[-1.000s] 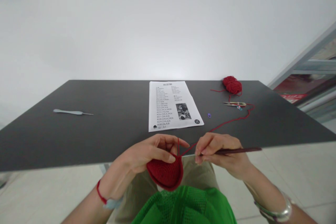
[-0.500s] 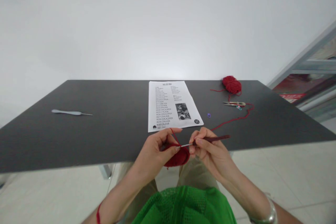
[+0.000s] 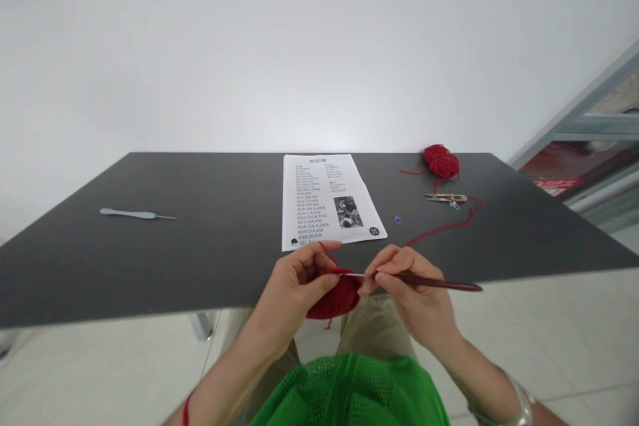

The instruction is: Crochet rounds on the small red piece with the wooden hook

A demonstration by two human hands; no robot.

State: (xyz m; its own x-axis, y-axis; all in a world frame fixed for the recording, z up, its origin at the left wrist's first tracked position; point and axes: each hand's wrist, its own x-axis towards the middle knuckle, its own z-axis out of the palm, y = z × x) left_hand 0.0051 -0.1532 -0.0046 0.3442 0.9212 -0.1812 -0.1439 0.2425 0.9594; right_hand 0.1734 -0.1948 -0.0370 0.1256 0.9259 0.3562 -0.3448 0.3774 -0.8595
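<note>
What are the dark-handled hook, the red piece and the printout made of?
Hook: shaft probably metal, silvery and bright; handle perhaps wood, dark brown and smooth, though plastic is possible.
Red piece: matte yarn, with a strand hanging below; fibre unclear.
Printout: apparently paper, white, matte and lying flat.

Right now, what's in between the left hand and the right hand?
In the head view, the hook's metal shaft runs from the right hand toward the left hand, with red crocheted work showing just below it.

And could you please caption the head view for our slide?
Left fingers hold red crocheted piece; right fingers grip crochet hook.
</note>
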